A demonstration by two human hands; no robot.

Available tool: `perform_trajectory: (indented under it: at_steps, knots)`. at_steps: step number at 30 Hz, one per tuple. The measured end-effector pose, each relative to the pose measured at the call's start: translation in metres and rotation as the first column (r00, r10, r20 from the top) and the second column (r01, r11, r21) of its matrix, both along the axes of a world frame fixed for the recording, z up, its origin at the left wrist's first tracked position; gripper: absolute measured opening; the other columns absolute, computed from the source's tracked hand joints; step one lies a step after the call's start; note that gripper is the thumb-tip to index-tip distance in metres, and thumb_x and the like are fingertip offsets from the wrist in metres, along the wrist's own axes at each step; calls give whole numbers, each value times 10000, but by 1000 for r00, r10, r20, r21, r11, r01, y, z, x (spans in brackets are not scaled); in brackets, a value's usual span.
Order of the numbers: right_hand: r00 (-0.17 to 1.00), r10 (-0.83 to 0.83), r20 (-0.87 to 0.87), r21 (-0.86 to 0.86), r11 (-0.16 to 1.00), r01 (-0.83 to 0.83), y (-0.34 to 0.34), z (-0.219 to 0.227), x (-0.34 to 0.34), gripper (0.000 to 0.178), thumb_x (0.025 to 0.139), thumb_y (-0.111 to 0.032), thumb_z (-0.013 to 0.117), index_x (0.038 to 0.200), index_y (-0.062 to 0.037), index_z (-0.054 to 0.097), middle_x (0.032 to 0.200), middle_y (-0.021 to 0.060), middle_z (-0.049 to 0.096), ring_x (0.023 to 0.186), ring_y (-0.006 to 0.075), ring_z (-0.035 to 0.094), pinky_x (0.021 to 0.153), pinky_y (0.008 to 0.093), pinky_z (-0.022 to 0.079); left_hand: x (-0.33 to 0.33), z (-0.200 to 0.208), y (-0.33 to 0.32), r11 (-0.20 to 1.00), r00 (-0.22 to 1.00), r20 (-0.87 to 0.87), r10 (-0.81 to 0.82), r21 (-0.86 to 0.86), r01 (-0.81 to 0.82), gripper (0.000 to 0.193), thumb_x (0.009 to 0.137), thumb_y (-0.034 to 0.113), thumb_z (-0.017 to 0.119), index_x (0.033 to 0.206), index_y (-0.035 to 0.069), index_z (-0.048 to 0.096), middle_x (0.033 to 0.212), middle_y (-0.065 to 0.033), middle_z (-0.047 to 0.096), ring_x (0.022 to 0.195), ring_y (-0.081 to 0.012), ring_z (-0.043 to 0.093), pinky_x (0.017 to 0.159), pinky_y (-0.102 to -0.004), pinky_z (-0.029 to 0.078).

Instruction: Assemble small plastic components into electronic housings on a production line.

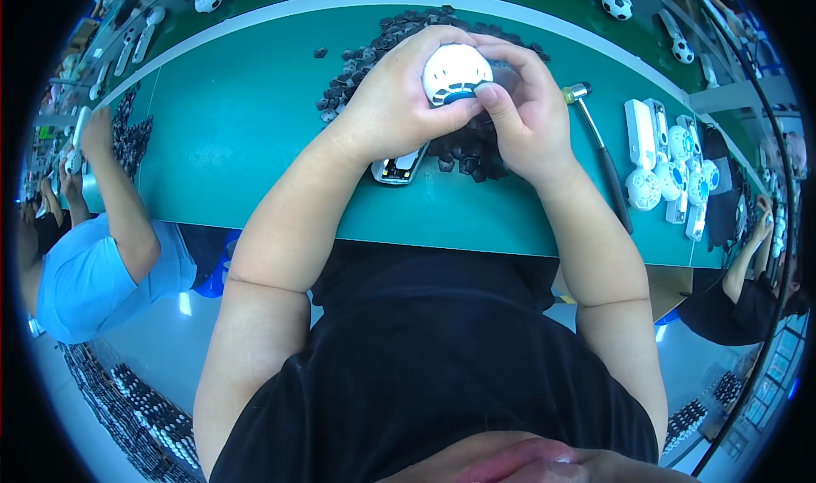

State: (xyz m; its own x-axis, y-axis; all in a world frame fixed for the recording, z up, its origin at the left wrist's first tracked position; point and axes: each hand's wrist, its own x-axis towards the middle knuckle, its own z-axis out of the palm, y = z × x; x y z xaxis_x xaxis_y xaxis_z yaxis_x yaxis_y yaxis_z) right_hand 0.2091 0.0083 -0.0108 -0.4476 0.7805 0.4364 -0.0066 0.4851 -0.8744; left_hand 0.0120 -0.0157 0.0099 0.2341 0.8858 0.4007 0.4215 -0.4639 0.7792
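Note:
Between my hands, over the green table, is a white rounded ball-shaped part (456, 68) with dark slots and a blue-and-black band on its near side. My left hand (398, 88) closes round its left side, the thumb lying along the lower rim. My right hand (537, 113) grips the right side, its thumb tip pressed on the near edge. Below my left hand, a white casing end (398, 170) with dark inner parts lies at the table; whether it joins the ball is hidden. Small black angular pieces (472, 153) are heaped beneath and behind my hands.
Right of my hand lies a hammer (605, 156) with a black grip and yellowish head. Farther right, several white devices with round heads (643, 189) lie grouped. Co-workers sit at both sides, one in a blue shirt (110, 270). A pale rail (255, 32) borders the table's far side.

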Motion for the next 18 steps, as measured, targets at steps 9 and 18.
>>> perform_trajectory:
  at_steps: [9,18]
  knots:
    - [965,107,-240,-365,911,-192,8,4,4,399,1026,-165,653,1357,12,520,1284,126,632,1177,193,621,1033,324,499,1,-3,-3,995,999,-11,-32,91,33,593,768,194,819,1291,50,581,1219,-142,639,1131,-294,639,995,-386,504]
    - [911,278,-305,-389,837,-385,8,10,7,439,1023,-181,655,1391,19,524,1288,109,633,1196,192,616,1042,331,499,1,-5,-7,986,995,-91,-33,161,48,603,780,266,815,1303,60,599,1251,-164,641,1157,-368,632,985,-431,531]
